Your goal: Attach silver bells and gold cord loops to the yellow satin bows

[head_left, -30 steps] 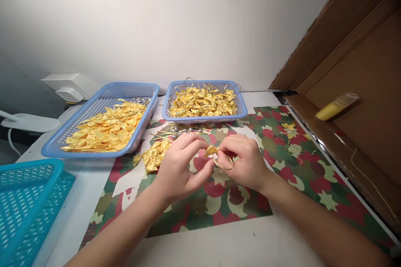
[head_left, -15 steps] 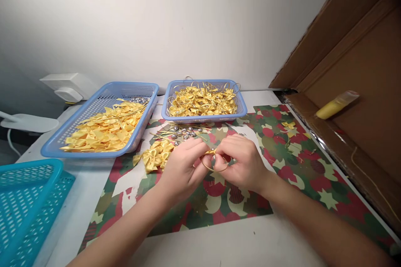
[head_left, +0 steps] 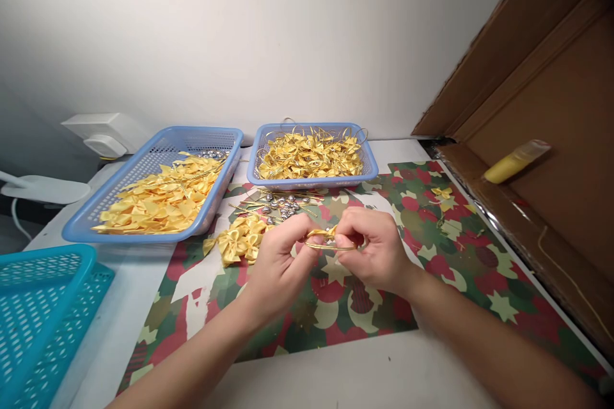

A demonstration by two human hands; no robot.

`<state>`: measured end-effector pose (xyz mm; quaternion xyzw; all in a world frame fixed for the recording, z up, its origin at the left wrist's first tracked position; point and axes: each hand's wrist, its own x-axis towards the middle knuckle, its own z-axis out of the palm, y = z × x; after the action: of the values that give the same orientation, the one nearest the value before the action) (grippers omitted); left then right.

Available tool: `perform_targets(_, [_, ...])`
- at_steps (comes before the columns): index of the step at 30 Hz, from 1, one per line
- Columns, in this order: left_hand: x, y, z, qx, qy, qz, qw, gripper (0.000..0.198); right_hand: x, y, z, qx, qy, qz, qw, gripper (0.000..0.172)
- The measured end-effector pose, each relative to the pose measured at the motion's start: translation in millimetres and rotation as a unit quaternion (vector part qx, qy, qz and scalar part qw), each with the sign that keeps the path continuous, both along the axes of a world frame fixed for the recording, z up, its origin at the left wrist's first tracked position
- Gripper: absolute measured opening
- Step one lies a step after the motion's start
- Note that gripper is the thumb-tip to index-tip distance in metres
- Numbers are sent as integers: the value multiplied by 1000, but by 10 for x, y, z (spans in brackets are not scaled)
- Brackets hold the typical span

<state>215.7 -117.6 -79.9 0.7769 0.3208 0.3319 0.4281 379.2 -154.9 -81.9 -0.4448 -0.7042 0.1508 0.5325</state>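
A small yellow bow (head_left: 316, 234) with a loop of gold cord (head_left: 330, 247) is pinched between my two hands above the patterned sheet. My left hand (head_left: 286, 259) grips its left side between thumb and fingers. On the other side my right hand (head_left: 371, 244) is closed on the bow's right end and the cord. A small silver bell shows partly between the fingertips. Just left of my left hand lies a pile of yellow bows (head_left: 236, 241). Silver bells (head_left: 286, 206) and gold cords (head_left: 249, 209) are scattered behind my hands.
A blue basket (head_left: 77, 228) of yellow bows stands at the left, and another blue basket (head_left: 314, 183) of corded bows at the back. A teal basket (head_left: 89, 268) is at the lower left. Cardboard (head_left: 542, 89) borders the right, with a yellow tube (head_left: 513, 163).
The cord loop has swung from hanging below the bow to lying nearly edge-on. My hands have tilted slightly, and my right hand has shifted a little to the right.
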Motion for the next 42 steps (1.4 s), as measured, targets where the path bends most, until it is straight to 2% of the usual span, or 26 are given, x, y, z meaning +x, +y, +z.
perform_targets(4, [0,-9,7,-49,22,-16,998,36,4,8,-11,50,-71,-25,996,22])
perform_targets(8, [-19,-25,6,-16,41,4,999,38,7,13,-17,79,-119,-44,989,24])
perform_targets(10, [-28,-32,10,47,35,21,998,29,6,11,-13,90,-139,-57,984,26])
perform_targets(12, [-32,-32,13,167,5,64,984,12,6,7,-10,96,-155,-76,980,26])
perform_targets(13, [-32,-29,12,238,-10,87,967,8,5,4,-10,97,-160,-85,979,25])
perform_targets(15, [-28,-19,6,355,-13,110,928,15,3,-1,-14,103,-171,-101,975,23])
perform_targets(17, [-23,-9,1,400,22,104,910,16,1,-4,-22,111,-184,-111,970,23])
perform_targets(21, [-26,6,23,402,104,87,906,6,2,0,-37,115,-211,-118,963,24])
perform_targets(26, [-35,29,51,412,166,61,894,18,1,13,-48,98,-239,-105,960,26])
perform_targets(33, [-28,56,-31,360,94,76,925,22,-23,22,-85,93,-211,-82,970,27])
perform_targets(42, [-11,37,-34,370,50,110,921,24,-33,11,-96,92,-181,-84,976,26])
